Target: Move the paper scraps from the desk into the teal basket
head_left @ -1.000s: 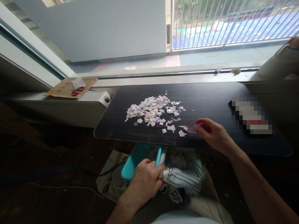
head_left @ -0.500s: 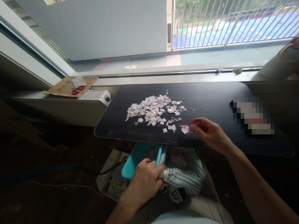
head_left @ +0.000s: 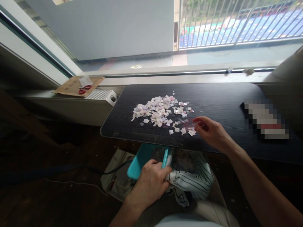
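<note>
My left hand (head_left: 155,175) is closed around the near side of a teal plastic bin (head_left: 137,165) and the edge of a white cloth bag with black wavy lines (head_left: 193,179). Both hang just below the table's front edge. Over the tabletop, my right hand (head_left: 210,130) pinches a thin see-through plastic piece with reddish marks (head_left: 188,123), faint against the black surface. Under and beside it lie a few small white paper squares (head_left: 192,131). Left of these spreads a loose heap of small cut pieces (head_left: 159,108), white, pale purple and clear.
The black table (head_left: 222,97) stands against the window sill. A pixelated dark-edged object (head_left: 266,121) lies at its right. On the left ledge are a brown envelope (head_left: 71,85) and red-handled scissors (head_left: 85,89), above a white radiator (head_left: 101,96). A pale box (head_left: 115,170) sits below.
My right hand has risen slightly from the table with the plastic piece, leaving paper squares beneath it. My left hand keeps its grip. The whole view has shifted a little.
</note>
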`<state>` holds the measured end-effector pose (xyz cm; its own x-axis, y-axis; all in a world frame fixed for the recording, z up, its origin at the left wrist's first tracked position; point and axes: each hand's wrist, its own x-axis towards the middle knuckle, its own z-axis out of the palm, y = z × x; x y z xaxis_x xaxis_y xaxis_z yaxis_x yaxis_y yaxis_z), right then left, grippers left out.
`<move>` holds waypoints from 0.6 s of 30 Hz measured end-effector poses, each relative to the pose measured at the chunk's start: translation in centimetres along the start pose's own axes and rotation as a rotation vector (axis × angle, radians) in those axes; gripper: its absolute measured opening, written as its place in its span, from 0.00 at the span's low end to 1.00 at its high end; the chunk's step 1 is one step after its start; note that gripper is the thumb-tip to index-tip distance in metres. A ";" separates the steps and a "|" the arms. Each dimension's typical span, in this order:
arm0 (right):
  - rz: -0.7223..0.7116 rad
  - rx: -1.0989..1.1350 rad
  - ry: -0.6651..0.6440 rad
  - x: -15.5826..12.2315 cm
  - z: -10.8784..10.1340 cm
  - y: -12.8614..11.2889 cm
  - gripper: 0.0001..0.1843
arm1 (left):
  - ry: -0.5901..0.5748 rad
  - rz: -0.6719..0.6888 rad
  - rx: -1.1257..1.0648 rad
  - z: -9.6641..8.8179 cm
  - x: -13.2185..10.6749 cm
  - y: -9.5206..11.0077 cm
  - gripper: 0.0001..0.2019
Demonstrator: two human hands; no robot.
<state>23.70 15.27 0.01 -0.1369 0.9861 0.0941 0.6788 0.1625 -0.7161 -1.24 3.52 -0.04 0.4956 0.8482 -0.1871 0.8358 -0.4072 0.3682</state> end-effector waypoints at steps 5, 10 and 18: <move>0.002 -0.031 -0.017 0.0 -0.4 0.3 0.13 | -0.003 0.007 0.014 -0.1 0.0 0.0 0.10; -0.005 -0.067 -0.010 0.1 -1.0 0.5 0.14 | -0.002 0.017 0.018 0.0 0.0 0.0 0.09; 0.038 -0.105 0.043 -1.1 -2.3 1.5 0.13 | 0.053 0.030 0.008 0.6 -0.6 -0.1 0.11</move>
<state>26.54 14.54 0.38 -0.0806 0.9918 0.0994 0.7548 0.1258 -0.6438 -1.54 2.88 -0.49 0.5072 0.8523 -0.1274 0.8229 -0.4351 0.3653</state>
